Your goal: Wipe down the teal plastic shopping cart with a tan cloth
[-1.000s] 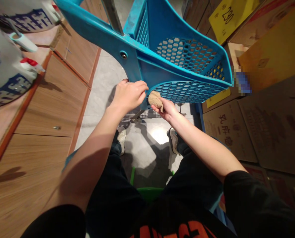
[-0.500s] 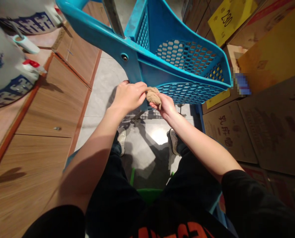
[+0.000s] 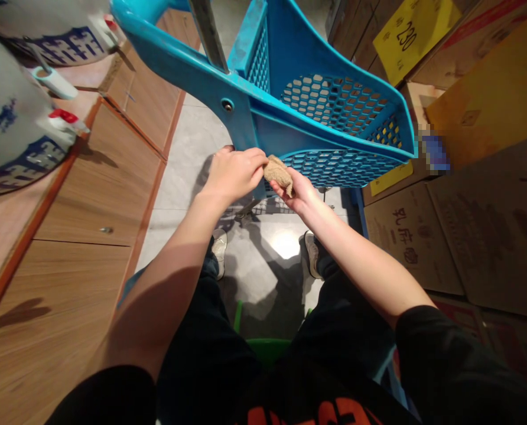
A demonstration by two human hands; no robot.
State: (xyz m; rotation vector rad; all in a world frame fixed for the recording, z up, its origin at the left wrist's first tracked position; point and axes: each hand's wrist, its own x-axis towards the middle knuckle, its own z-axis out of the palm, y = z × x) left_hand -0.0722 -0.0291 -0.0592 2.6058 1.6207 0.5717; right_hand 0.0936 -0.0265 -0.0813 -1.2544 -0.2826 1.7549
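A crumpled tan cloth (image 3: 277, 172) is bunched between my two hands, in front of the side of a blue plastic shopping cart (image 3: 299, 127). My left hand (image 3: 237, 171) is closed, its fingertips pinching the cloth's left end near the cart's lower frame. From the right, my right hand (image 3: 298, 190) grips the cloth, with its fingers curled beneath and a loose end hanging by the palm. How far the cloth touches the cart is hidden.
Wooden cabinets (image 3: 81, 195) line the left side, with large white-and-blue containers (image 3: 15, 136) on top. Stacked cardboard boxes (image 3: 414, 236) and yellow price signs (image 3: 409, 41) stand at the right. My shoes (image 3: 220, 254) rest on the grey tiled floor (image 3: 263, 236).
The cloth has turned and bunched into a more compact wad between my hands, its folds lying differently. The right hand has shifted slightly to the right; the view has moved a little.
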